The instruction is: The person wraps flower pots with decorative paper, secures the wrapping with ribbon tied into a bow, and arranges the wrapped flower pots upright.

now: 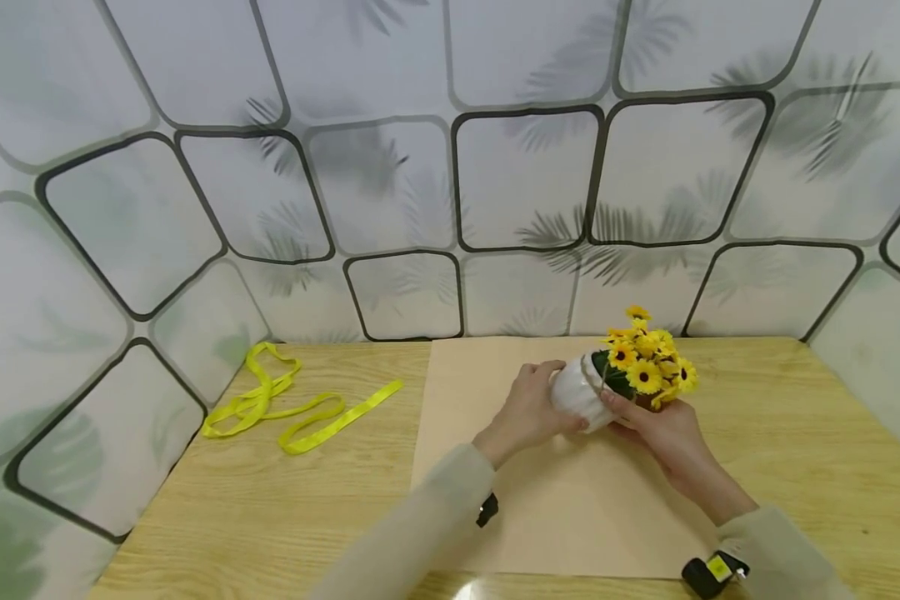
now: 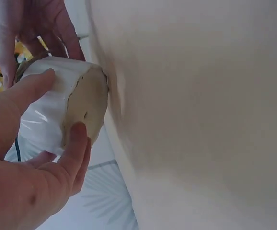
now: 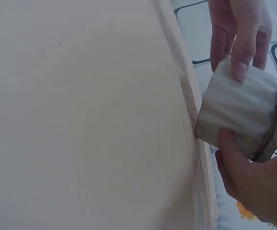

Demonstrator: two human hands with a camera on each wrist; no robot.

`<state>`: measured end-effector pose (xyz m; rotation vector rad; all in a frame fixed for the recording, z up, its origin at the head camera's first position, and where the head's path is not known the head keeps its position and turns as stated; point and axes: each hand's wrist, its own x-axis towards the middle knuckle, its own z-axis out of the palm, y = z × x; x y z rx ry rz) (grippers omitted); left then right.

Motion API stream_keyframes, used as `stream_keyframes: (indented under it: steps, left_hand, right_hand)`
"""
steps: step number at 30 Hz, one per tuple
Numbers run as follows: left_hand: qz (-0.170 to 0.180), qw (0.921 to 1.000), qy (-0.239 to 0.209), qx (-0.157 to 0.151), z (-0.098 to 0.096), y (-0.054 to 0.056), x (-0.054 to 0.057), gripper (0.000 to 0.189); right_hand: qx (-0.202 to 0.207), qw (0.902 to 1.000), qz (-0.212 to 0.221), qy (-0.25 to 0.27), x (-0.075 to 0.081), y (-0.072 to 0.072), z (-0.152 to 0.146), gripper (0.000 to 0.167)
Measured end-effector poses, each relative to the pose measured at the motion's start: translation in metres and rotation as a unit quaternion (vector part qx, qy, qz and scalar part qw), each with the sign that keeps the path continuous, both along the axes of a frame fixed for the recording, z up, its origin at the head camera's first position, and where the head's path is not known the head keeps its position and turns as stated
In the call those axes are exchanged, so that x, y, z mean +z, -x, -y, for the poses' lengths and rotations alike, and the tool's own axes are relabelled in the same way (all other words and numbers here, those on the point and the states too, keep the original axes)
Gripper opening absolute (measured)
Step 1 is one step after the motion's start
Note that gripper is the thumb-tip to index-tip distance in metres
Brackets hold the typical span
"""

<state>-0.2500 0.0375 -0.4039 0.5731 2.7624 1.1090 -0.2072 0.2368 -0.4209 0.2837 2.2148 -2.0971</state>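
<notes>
A white ribbed flower pot (image 1: 576, 395) with twine tied round its rim is tipped on its side, its yellow artificial flowers (image 1: 645, 375) leaning right. My left hand (image 1: 527, 410) grips the pot near its base, with thumb and fingers on its sides. Near the rim, my right hand (image 1: 667, 437) holds the pot from the right, just under the flowers. The left wrist view shows the pale underside of the pot (image 2: 88, 108), with fingertips of the left hand on its edge. In the right wrist view both hands clasp the pot (image 3: 241, 103) from opposite sides.
Beneath the pot lies a large tan paper sheet (image 1: 562, 525) on the wooden table (image 1: 270, 500). A long yellow ribbon (image 1: 258, 404) lies in loose loops at the table's left. Patterned cloth (image 1: 390, 183) hangs behind and at both sides.
</notes>
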Motion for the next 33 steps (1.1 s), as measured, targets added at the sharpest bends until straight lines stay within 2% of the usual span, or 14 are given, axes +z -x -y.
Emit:
stream_keyframes:
  steps: [7, 15, 18, 21, 26, 31, 33]
  left_hand:
    - [0.027, 0.9983, -0.040, 0.033, -0.009, -0.001, 0.000, 0.083]
    - [0.028, 0.9960, -0.062, 0.058, -0.013, -0.002, -0.002, 0.081]
    - [0.033, 0.9943, -0.073, 0.070, -0.014, -0.002, -0.003, 0.081]
    - [0.034, 0.9930, -0.085, 0.075, -0.015, -0.002, -0.002, 0.082]
    - [0.035, 0.9892, -0.124, 0.070, -0.016, -0.001, 0.002, 0.080]
    - [0.030, 0.9886, -0.136, 0.058, -0.016, -0.003, 0.008, 0.077]
    - [0.027, 0.9888, -0.137, 0.053, -0.017, -0.006, 0.009, 0.076]
  right_hand:
    - [-0.018, 0.9936, 0.031, 0.107, 0.005, -0.002, -0.003, 0.087]
    - [-0.043, 0.9900, 0.038, 0.129, 0.006, -0.005, 0.001, 0.077]
    - [-0.052, 0.9890, 0.041, 0.132, 0.005, -0.006, 0.003, 0.079]
    - [-0.052, 0.9848, 0.052, 0.157, 0.004, -0.007, 0.002, 0.079]
    - [-0.050, 0.9695, 0.071, 0.229, 0.007, -0.008, -0.002, 0.055]
    - [-0.042, 0.9506, 0.084, 0.296, 0.011, -0.013, -0.004, 0.004]
    - [-0.037, 0.9433, 0.093, 0.316, 0.011, -0.015, -0.004, 0.015]
